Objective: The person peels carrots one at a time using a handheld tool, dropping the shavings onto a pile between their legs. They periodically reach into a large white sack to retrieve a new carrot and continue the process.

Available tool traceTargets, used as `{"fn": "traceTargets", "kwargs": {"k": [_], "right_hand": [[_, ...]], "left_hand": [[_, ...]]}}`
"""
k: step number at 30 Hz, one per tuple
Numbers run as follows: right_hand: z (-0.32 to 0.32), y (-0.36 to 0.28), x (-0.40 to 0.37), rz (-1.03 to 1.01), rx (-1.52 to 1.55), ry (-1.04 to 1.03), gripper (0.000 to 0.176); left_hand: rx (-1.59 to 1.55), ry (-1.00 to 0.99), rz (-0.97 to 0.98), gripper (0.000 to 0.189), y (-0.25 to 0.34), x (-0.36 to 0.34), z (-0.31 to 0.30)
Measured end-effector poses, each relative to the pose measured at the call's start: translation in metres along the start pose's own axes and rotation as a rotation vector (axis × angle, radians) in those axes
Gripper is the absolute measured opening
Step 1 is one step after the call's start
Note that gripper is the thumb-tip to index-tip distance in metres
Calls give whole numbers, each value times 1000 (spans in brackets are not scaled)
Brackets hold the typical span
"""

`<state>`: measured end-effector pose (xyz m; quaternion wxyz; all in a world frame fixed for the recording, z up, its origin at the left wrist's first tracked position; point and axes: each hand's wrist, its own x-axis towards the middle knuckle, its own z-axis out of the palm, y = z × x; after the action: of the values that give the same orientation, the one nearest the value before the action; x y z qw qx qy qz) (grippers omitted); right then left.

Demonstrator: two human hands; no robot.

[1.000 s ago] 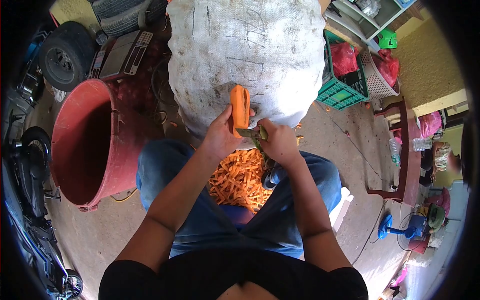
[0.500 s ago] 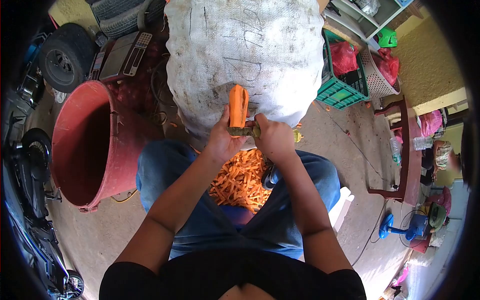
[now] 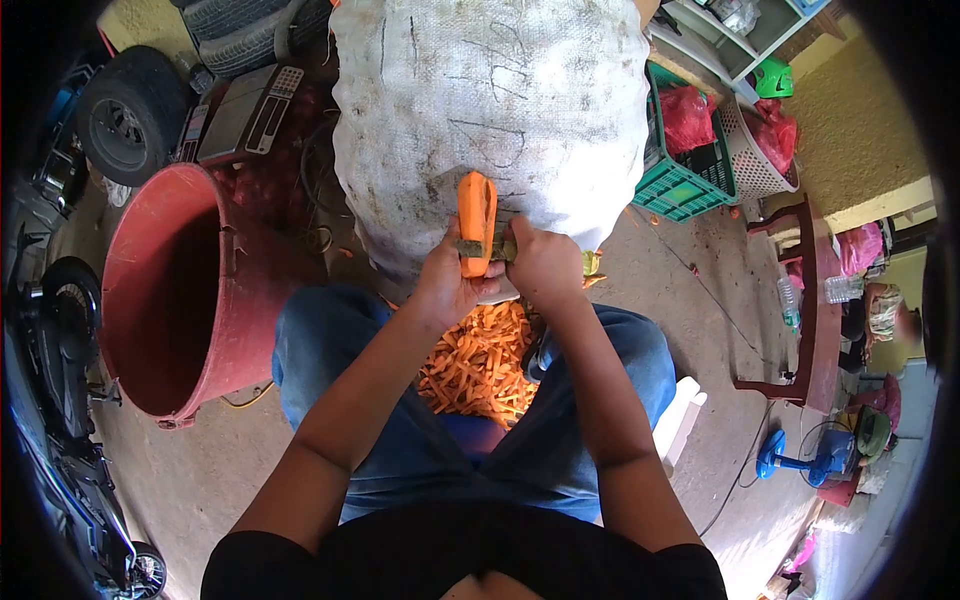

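Note:
My left hand (image 3: 447, 283) is wrapped around the lower part of a peeled orange carrot (image 3: 478, 205), which points away from me with a dark lengthwise groove in it. In my right hand (image 3: 545, 265) is a peeler with a dirty, dark blade (image 3: 468, 247) lying across the carrot; a yellowish handle end shows past the fist. Beneath both hands, between my knees, lies a heap of orange peelings (image 3: 480, 365). Directly ahead stands a large white woven sack (image 3: 490, 110) with markings on it.
A big red tub (image 3: 250, 300) stands at my left, near a scale (image 3: 240, 115) and tyres (image 3: 130, 115). On the right are a green crate (image 3: 695, 185), a white basket (image 3: 755, 150), a wooden frame (image 3: 815, 310) and a blue fan (image 3: 800, 460). Another person (image 3: 885, 310) is at far right.
The peeler blade has moved up along the carrot, away from me, with my right hand slightly higher. My left hand still grips the carrot in nearly the same place.

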<state>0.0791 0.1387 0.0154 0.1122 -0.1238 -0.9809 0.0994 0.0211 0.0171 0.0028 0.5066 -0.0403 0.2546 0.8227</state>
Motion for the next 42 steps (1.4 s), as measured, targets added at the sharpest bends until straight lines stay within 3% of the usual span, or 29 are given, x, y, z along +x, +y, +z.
{"fn": "traceTargets", "kwargs": {"k": [11,17,22,33,42], "right_hand": [[1,-8,15,29,8,-4,10],[-6,-16,18,145,17,-60,15],[-8,-19,19,173,47,-100,17],[-12,-24,25,223,25,-165,13],[-7,-25,28,310,69,-125,22]], "left_hand": [[92,-71,-121,49,12,-6,-4],[79,-74,63,50,7,-11,4],[546,64,212,24,10,-14,5],[563,9,128,22,17,-18,3],[498,8,144,23,4,-17,6]]}}
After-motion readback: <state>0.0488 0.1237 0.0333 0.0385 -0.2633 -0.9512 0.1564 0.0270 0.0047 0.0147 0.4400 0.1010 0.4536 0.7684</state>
